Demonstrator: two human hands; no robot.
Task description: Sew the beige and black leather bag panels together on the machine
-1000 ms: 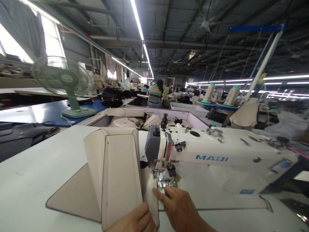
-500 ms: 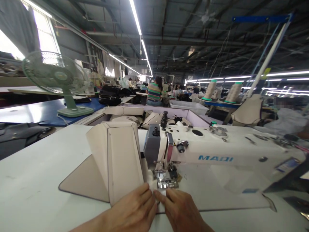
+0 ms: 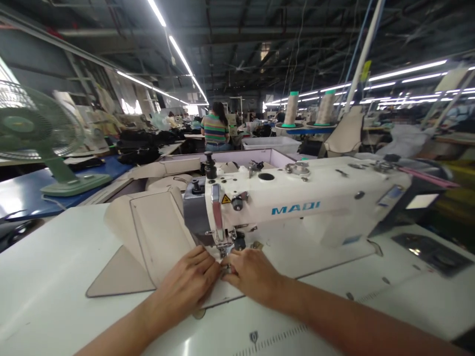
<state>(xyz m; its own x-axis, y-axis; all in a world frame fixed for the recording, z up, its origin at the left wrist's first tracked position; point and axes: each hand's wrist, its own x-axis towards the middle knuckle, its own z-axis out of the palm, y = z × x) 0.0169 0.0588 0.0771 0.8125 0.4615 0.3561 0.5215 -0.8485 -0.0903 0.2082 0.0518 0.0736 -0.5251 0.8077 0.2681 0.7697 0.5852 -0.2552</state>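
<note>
At the far left, a green desk fan (image 3: 17, 123) stands on a blue counter (image 3: 122, 170). Next comes the white counter (image 3: 55, 257) in front of the wearer. On it is the beige piece (image 3: 159, 227) with dark edging: a pointed flap lies at the left and folded panels overlap it, just left of the sewing machine (image 3: 315, 198). The left grip (image 3: 189, 277) rests at the piece's lower right, fingers bent; they cover the edge, so I cannot tell whether they pinch it. Behind, more beige pieces (image 3: 168, 181) lie in a lilac-walled bin (image 3: 280, 159), and a person in a striped top (image 3: 216, 129) is farther back. Just beside the left grip, near the metal needle parts (image 3: 223, 250), the right grip (image 3: 252, 274) has thumb and fingers curled close together; what lies between them is hidden, so its hold cannot be told either. The machine, white and marked MAQI, stretches rightward, with 2 thread cones (image 3: 291, 109) beyond it and a printed scale (image 3: 278, 340) on the counter in front.
</note>
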